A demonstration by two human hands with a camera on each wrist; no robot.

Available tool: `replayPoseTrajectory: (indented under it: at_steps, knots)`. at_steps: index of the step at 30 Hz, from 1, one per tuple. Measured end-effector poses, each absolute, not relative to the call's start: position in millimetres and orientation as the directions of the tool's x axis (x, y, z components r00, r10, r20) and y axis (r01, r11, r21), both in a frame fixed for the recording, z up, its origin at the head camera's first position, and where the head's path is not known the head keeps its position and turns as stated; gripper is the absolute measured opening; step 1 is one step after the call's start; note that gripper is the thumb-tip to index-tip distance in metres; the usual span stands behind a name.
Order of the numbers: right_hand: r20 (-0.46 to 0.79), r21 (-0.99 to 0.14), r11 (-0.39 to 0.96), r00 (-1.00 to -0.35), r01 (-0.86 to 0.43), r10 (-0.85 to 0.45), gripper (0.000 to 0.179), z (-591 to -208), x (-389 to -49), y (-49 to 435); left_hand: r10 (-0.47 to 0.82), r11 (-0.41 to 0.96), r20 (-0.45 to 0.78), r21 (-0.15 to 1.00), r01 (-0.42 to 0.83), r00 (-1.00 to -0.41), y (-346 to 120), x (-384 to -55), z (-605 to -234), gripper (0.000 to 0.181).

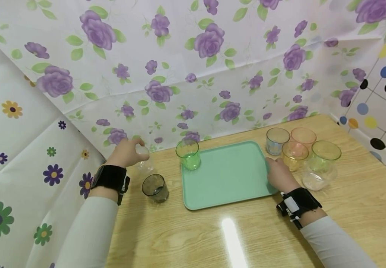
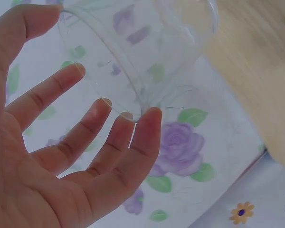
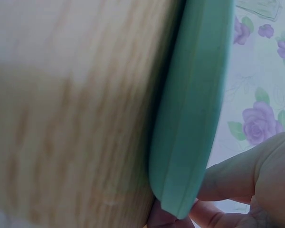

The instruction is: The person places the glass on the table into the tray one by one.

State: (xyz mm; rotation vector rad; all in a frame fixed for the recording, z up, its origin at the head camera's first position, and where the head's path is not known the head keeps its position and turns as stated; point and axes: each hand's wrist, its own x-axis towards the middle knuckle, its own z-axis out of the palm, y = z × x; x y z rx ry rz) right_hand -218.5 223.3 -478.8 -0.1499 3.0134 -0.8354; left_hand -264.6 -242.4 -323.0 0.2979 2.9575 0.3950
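My left hand (image 1: 125, 153) is at the back left of the table, thumb and fingertips spread round the rim of a clear glass (image 2: 147, 57). In the left wrist view the palm stays apart from the glass. Just in front of it stands a dark grey glass (image 1: 156, 189). My right hand (image 1: 280, 174) grips the right edge of a mint-green tray (image 1: 226, 182), its thumb on the rim and fingers partly hidden at the edge in the right wrist view. A green glass (image 1: 190, 158) stands at the tray's far left corner.
Right of the tray a group of glasses stands close together: blue (image 1: 275, 145), pink (image 1: 303, 134), amber (image 1: 294, 160), yellow-green (image 1: 325, 154) and clear (image 1: 315, 181). A flowered sheet (image 1: 179, 93) rises behind the wooden table (image 1: 179, 238), with patterned sheets at both sides.
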Motion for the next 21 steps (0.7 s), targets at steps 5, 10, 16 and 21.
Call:
replayPoseTrajectory:
  at_steps: [5,10,16,21]
  knots:
    - [0.019,-0.517,0.851,-0.995,-0.09,-0.094,0.055,-479,-218,222,0.229,0.941,-0.104,0.278,0.193,-0.968,-231,-262,-312,0.049]
    - [0.01,-0.515,0.854,-0.996,-0.081,-0.089,0.055,-479,-218,221,0.24,0.937,-0.104,0.285,0.203,-0.965,-220,-259,-308,0.049]
    - [0.019,-0.505,0.858,-0.995,-0.095,-0.099,0.055,-480,-218,222,0.258,0.935,-0.096,0.275,0.224,-0.961,-209,-257,-309,0.051]
    - [0.017,-0.505,0.858,-0.995,-0.096,-0.101,0.056,-479,-219,224,0.288,0.926,-0.081,0.279,0.256,-0.954,-198,-253,-311,0.051]
